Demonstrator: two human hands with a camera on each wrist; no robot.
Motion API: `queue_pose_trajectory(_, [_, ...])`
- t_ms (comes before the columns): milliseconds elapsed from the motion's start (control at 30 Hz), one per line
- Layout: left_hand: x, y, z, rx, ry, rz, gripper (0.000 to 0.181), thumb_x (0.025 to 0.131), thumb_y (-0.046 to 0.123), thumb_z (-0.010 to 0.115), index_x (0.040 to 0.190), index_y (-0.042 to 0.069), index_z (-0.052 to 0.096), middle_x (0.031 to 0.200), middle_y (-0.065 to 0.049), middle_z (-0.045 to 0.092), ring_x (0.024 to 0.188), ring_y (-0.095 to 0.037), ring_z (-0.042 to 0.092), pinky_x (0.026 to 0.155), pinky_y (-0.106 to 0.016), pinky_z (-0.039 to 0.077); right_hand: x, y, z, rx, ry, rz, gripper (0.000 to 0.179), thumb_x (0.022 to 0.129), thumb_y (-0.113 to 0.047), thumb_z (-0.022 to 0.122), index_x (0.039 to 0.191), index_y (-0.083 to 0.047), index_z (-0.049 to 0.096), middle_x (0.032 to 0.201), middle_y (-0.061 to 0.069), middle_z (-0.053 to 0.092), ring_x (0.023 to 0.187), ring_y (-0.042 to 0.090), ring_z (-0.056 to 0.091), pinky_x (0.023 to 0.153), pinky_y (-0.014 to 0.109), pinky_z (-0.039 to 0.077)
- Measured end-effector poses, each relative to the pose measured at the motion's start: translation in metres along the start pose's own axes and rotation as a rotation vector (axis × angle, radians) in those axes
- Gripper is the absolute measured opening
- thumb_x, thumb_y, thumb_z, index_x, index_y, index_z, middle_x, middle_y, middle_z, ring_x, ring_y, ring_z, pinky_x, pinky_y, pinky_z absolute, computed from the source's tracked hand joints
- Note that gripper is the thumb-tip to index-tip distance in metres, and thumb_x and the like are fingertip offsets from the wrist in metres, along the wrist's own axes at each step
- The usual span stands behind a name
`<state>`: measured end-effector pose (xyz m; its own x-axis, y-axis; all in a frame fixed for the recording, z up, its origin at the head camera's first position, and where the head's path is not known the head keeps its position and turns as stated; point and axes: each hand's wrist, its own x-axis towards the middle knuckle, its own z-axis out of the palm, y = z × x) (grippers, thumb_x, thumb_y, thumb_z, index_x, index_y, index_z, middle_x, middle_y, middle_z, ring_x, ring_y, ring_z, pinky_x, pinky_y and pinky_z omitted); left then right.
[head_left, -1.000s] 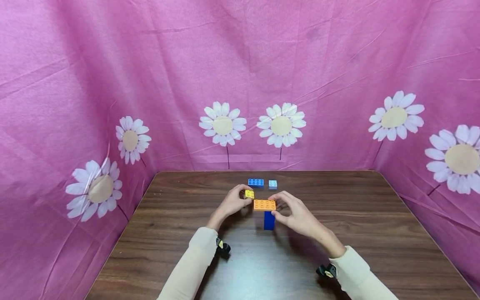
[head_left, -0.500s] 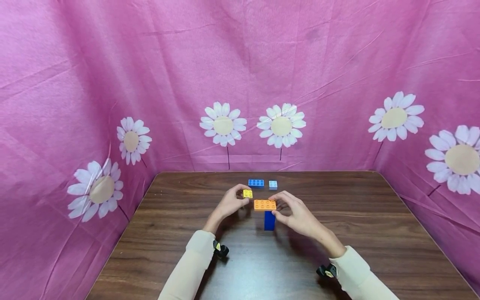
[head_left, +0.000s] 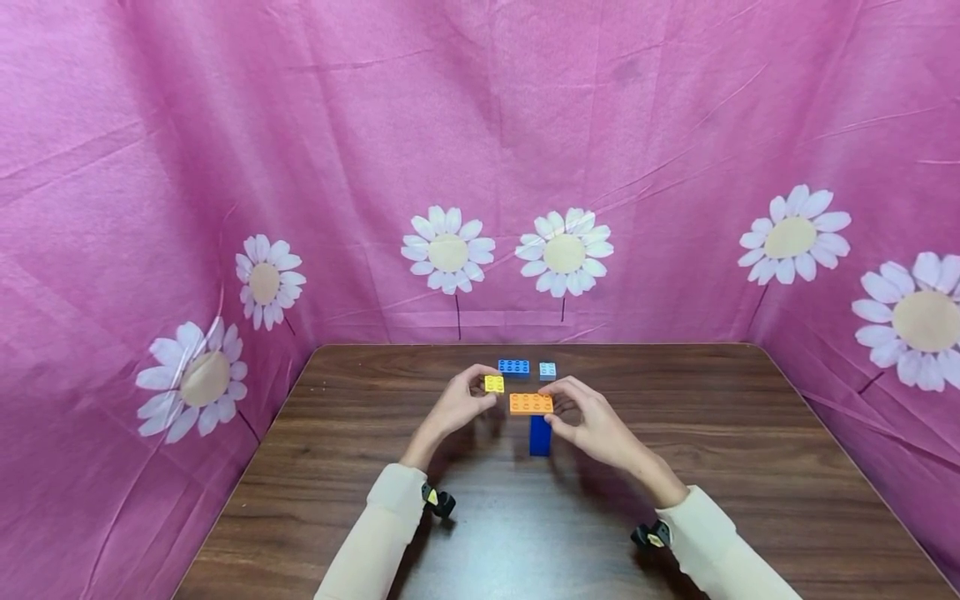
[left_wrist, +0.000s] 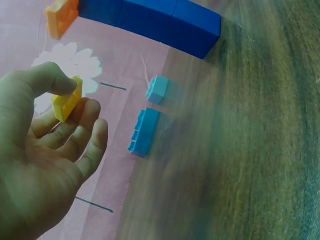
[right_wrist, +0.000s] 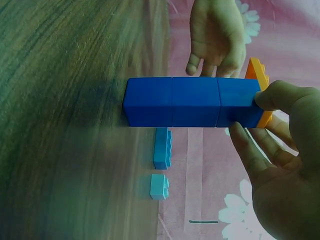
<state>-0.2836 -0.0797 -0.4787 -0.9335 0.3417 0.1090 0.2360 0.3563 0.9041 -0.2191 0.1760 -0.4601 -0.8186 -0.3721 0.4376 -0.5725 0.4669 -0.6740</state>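
Observation:
My left hand (head_left: 455, 406) pinches a small yellow toy brick (head_left: 494, 383) between thumb and fingers, studs up, just left of the tower. A stack of several dark blue bricks (head_left: 540, 436) stands upright, the joints between them plain in the right wrist view. On its top lies a flat orange brick (head_left: 531, 403), its left end jutting out over the side. My right hand (head_left: 600, 425) grips the top of the stack at its right end, with the thumb (right_wrist: 280, 96) at the join of the orange and top blue bricks. Whether the stack's foot touches the table I cannot tell.
Behind the hands, on the wooden table (head_left: 360, 533), lie a blue brick (head_left: 513, 367) with two rows of studs and a smaller light blue brick (head_left: 547, 370). A pink cloth (head_left: 345, 208) with daisies hangs along the back and sides.
My left hand has drawn slightly left with the yellow brick, widening the gap to the orange one. The stack and my right hand have shifted a little up in the head view.

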Motion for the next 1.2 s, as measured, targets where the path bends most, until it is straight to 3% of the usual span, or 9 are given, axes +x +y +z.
queue_pose_trajectory(533, [-0.005, 0.015, -0.002, -0.079, 0.008, 0.065, 0.037, 0.085, 0.004, 0.068, 0.120, 0.013, 0.064, 0.104, -0.012, 0.065, 0.089, -0.022, 0.060, 0.078, -0.029, 0.051, 0.018, 0.011, -0.002, 0.034, 0.020, 0.064, 0.036, 0.084, -0.003, 0.073, 0.118, -0.011, 0.063, 0.110, 0.002, 0.063, 0.088, 0.014, 0.066, 0.079, 0.033, 0.058])
queue_pose_trajectory(733, [-0.005, 0.018, -0.002, -0.075, 0.016, 0.055, 0.038, 0.086, 0.000, 0.066, 0.122, 0.011, 0.063, 0.104, -0.012, 0.065, 0.089, -0.023, 0.059, 0.075, -0.026, 0.049, 0.024, 0.015, -0.003, 0.047, 0.011, 0.078, 0.035, 0.085, -0.002, 0.072, 0.118, -0.009, 0.062, 0.112, 0.003, 0.062, 0.088, 0.016, 0.067, 0.078, 0.031, 0.058])
queue_pose_trajectory(933, [-0.017, 0.042, -0.005, -0.084, -0.022, 0.058, 0.038, 0.088, 0.000, 0.064, 0.126, 0.002, 0.060, 0.107, -0.020, 0.065, 0.089, -0.021, 0.060, 0.076, -0.026, 0.051, 0.027, 0.021, -0.002, 0.051, 0.017, 0.061, 0.036, 0.085, -0.002, 0.072, 0.119, -0.010, 0.062, 0.111, 0.002, 0.063, 0.088, 0.015, 0.067, 0.078, 0.027, 0.058])
queue_pose_trajectory(1200, [-0.005, 0.014, 0.005, -0.126, 0.000, 0.095, 0.037, 0.088, 0.007, 0.068, 0.124, 0.013, 0.062, 0.106, -0.012, 0.063, 0.091, -0.016, 0.061, 0.080, -0.026, 0.053, 0.029, 0.022, 0.001, 0.066, 0.020, 0.068, 0.038, 0.085, 0.002, 0.072, 0.121, -0.004, 0.061, 0.114, 0.012, 0.063, 0.091, 0.026, 0.068, 0.079, 0.038, 0.059])
